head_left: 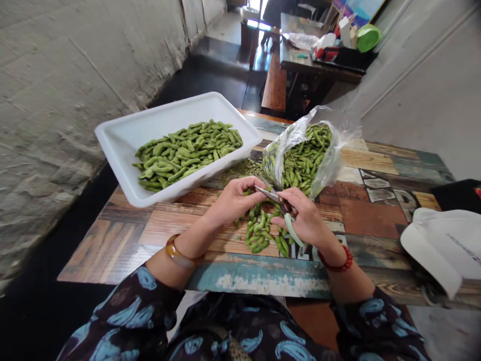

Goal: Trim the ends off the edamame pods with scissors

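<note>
Patchwork-wood bench (130, 240) carries loose edamame pods (259, 234); above, the right hand (307, 220) grips scissors (289, 223), the left hand (235, 201) holding edamame (248, 192).

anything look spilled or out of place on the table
Small green scraps lie scattered on the table between the white tub and plastic bag, like spillage. The white cap, far right, seems odd sharing the table with pods.

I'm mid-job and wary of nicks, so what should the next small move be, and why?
Probably ease the left hand slightly back before any snip: the right hand holds the scissors pointed right at the left fingertips.
</note>
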Demonstrator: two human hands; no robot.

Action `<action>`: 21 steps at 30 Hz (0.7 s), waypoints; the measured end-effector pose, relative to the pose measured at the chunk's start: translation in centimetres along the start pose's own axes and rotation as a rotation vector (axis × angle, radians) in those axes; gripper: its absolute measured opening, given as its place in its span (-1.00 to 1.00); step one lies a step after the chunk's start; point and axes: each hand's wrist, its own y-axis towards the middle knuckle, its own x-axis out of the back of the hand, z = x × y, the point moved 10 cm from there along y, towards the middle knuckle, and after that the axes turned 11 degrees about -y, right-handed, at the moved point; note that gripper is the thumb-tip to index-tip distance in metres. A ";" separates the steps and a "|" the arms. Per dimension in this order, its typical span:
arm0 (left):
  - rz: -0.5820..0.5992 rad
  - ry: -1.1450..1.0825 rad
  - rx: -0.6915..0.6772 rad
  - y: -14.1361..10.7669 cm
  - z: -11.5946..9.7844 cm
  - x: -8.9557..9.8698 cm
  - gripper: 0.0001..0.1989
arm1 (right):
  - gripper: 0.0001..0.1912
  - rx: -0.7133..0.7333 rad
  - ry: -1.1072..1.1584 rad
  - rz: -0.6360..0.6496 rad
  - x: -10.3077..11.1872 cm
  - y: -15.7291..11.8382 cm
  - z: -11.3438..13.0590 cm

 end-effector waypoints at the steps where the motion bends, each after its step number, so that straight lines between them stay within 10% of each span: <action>1: 0.001 0.015 -0.015 -0.1 -0.2 -0.1 -0.86 | -0.53 0.000 -0.003 0.003 -0.1 0.0 0.0; 21: 0.006 0.156 0.039 -0.3 1.4 1.3 -0.76 | -0.76 0.002 -0.057 0.065 -1.0 -0.2 0.2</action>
